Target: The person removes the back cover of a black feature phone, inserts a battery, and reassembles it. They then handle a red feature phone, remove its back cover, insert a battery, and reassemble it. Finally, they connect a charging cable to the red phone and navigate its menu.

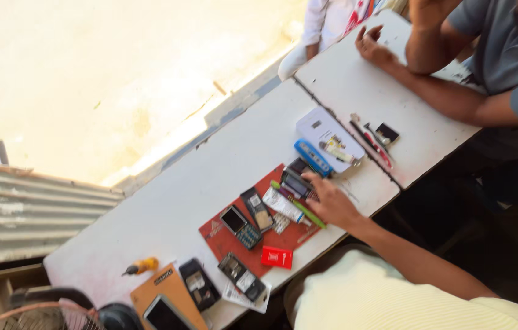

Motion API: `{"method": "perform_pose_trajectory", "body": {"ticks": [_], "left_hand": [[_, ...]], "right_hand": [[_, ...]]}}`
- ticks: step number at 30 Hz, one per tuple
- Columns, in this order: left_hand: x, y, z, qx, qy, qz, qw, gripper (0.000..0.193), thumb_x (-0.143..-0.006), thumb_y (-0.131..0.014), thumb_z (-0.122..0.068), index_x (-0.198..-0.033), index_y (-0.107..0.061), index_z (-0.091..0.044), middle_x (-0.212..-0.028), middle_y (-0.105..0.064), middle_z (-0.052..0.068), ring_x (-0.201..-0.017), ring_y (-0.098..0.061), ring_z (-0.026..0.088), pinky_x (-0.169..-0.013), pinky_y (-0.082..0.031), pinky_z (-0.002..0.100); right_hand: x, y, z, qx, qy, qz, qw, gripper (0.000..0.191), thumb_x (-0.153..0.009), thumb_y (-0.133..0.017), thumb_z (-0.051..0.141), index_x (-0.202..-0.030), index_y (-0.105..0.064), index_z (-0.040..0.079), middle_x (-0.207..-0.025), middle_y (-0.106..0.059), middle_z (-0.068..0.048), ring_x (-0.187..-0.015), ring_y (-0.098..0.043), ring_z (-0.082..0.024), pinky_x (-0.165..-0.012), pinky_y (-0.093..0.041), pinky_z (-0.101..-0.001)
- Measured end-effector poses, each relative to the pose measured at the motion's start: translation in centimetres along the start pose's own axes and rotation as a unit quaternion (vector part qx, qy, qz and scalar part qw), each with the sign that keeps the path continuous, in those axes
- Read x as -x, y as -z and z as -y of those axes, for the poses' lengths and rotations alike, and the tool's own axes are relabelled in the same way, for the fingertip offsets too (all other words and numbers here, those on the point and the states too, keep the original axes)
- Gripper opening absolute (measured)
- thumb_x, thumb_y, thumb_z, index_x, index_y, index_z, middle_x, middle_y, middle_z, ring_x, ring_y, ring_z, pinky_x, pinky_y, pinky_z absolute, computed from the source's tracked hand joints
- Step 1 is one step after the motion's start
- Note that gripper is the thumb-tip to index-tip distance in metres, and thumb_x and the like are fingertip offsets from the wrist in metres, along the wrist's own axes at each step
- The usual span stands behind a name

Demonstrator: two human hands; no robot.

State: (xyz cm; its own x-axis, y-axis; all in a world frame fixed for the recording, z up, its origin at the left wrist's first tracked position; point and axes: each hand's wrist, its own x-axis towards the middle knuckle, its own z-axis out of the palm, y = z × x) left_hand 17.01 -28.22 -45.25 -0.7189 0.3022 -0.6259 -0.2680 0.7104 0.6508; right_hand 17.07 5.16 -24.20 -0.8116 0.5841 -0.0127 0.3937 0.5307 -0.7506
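A small dark phone [296, 183] is lain on the far end of the red mat [222, 241], touched by the spread fingertips of the right hand [332, 201], with a green-handled tool [300, 205] lying just beneath the hand.

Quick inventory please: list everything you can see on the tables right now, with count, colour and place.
white tables: two, end to end
red mat: one, front edge
mobile phones: several, dark, opened, on and below the mat
green-handled tool: one, across the mat
red card: one, mat's near corner
yellow-handled screwdriver: one, lower left
white box: one, by the table seam
blue device: one, beside the box
another person's hand: on the far table
right hand: on a dark phone
left hand: out of view
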Motion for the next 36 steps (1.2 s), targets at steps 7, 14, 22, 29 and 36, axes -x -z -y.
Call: {"method": "perform_pose_trajectory", "body": {"ticks": [7, 14, 22, 29, 36], "left_hand": [[5.5, 5.3, 6.7, -0.314, -0.321, 0.016, 0.893, 0.027, -0.069, -0.058, -0.011, -0.095, -0.066, -0.006, -0.087, -0.067, 0.019, -0.086, -0.061, 0.043, -0.073, -0.051, 0.049], [3.6, 8.0, 2.9, 0.185, 0.099, 0.027, 0.977, 0.028, -0.094, -0.057, -0.030, -0.094, -0.067, -0.004, -0.074, -0.057, 0.013, -0.067, -0.052, 0.029, -0.060, -0.045, 0.043], [3.9, 9.6, 5.6, 0.284, 0.154, -0.007, 0.946, 0.033, -0.097, -0.064, -0.039, -0.099, -0.069, -0.007, -0.069, -0.065, 0.011, -0.057, -0.064, 0.022, -0.053, -0.055, 0.037], [5.3, 9.1, 9.0, 0.300, 0.162, -0.024, 0.940, 0.037, -0.097, -0.067, -0.042, -0.095, -0.067, -0.005, -0.064, -0.066, 0.009, -0.053, -0.067, 0.021, -0.048, -0.056, 0.035], [4.2, 7.7, 9.9, 0.333, 0.177, -0.045, 0.925, 0.034, -0.096, -0.068, -0.041, -0.096, -0.067, -0.007, -0.062, -0.066, 0.009, -0.050, -0.065, 0.020, -0.046, -0.054, 0.034]], "right_hand": [[1.9, 2.8, 1.6, -0.560, -0.185, -0.029, 0.807, 0.058, -0.089, -0.067, 0.002, -0.141, -0.041, 0.000, -0.112, -0.065, -0.016, -0.099, -0.070, -0.023, -0.083, -0.064, -0.0393], [3.1, 3.0, 2.4, -0.570, -0.172, -0.058, 0.801, 0.060, -0.091, -0.066, -0.004, -0.144, -0.036, 0.002, -0.114, -0.065, -0.015, -0.099, -0.072, -0.021, -0.082, -0.063, -0.0356], [2.8, 2.6, 1.8, 0.030, -0.030, -0.074, 0.996, 0.051, -0.091, -0.074, 0.002, -0.138, -0.054, 0.007, -0.104, -0.067, -0.011, -0.090, -0.069, -0.024, -0.077, -0.055, -0.0382], [1.8, 0.8, 1.1, 0.344, 0.213, -0.067, 0.912, 0.047, -0.089, -0.076, 0.004, -0.133, -0.061, 0.013, -0.110, -0.063, -0.004, -0.112, -0.062, -0.025, -0.096, -0.052, -0.0403], [1.8, 1.0, 1.0, 0.327, 0.230, -0.038, 0.916, 0.049, -0.087, -0.081, 0.015, -0.132, -0.064, 0.013, -0.110, -0.058, -0.006, -0.104, -0.060, -0.026, -0.090, -0.052, -0.0416]]}}
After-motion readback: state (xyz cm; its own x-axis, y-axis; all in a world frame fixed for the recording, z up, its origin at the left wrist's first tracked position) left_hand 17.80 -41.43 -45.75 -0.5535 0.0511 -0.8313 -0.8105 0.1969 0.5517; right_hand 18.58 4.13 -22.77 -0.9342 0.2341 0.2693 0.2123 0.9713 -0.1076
